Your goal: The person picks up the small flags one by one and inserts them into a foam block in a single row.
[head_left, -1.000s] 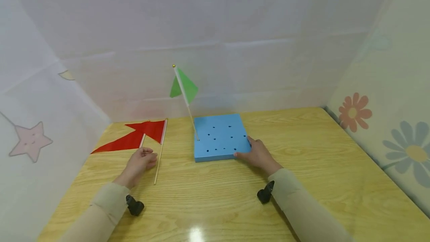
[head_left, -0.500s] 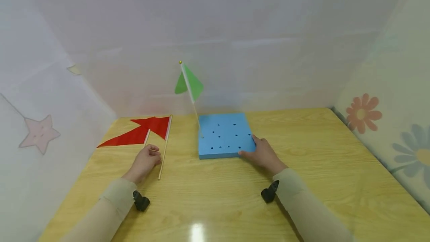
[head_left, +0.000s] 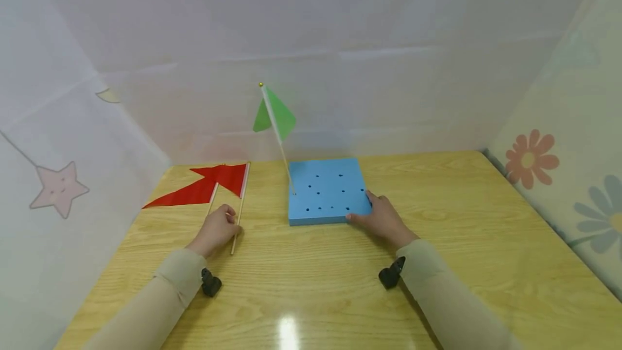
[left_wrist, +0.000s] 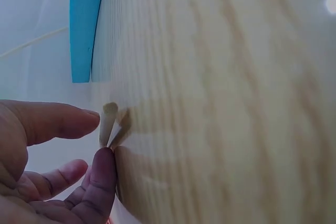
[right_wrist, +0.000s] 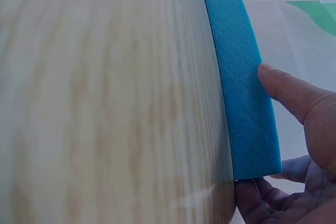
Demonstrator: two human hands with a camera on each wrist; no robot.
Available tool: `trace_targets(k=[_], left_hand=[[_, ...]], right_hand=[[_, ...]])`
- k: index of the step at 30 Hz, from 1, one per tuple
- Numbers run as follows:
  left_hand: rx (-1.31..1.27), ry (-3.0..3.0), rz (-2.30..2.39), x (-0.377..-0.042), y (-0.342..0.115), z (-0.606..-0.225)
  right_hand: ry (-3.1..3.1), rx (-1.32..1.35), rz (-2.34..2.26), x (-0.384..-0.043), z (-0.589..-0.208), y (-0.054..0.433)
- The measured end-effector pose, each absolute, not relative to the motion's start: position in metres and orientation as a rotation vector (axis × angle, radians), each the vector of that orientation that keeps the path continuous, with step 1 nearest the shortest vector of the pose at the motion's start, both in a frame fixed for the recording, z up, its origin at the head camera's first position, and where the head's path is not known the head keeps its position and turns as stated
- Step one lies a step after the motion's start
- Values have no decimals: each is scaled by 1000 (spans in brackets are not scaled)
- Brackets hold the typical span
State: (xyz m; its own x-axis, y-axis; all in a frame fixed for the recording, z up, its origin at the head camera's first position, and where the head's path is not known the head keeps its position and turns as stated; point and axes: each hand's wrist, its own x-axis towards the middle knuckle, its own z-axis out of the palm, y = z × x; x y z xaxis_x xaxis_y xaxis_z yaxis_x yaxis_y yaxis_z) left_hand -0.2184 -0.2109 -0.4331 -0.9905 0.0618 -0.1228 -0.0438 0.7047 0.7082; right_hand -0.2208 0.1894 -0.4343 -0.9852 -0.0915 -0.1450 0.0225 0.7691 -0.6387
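My left hand (head_left: 217,229) is at the wooden stick of the nearer red pennant flag (head_left: 232,178), lying on the table. In the left wrist view, the stick's end (left_wrist: 108,113) shows between thumb and fingers, which stand apart around it. A second red flag (head_left: 187,193) lies partly under the first, its stick running behind my left hand. My right hand (head_left: 386,223) grips the near right corner of a blue foam block (head_left: 330,165), thumb on its front face and fingers at its right side. A green flag (head_left: 282,118) stands tilted left in one of the block's several holes.
The wood-grain table (head_left: 311,285) carries the block at its middle and the red flags at the left. A pale cloth wall (head_left: 389,96) rises behind the table's far edge, with printed side cloths at left and right.
My left hand has moved slightly right, its thumb coming to the nearer red flag's stick. My right hand stays at the block's corner. The head view has shifted a little.
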Motion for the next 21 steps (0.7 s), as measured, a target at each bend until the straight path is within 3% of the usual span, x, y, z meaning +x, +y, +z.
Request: trace_targets(k=[21], left_hand=[[101, 2791, 944, -225, -219, -426]], right_hand=[[2791, -30, -1043, -221, -434, 187]])
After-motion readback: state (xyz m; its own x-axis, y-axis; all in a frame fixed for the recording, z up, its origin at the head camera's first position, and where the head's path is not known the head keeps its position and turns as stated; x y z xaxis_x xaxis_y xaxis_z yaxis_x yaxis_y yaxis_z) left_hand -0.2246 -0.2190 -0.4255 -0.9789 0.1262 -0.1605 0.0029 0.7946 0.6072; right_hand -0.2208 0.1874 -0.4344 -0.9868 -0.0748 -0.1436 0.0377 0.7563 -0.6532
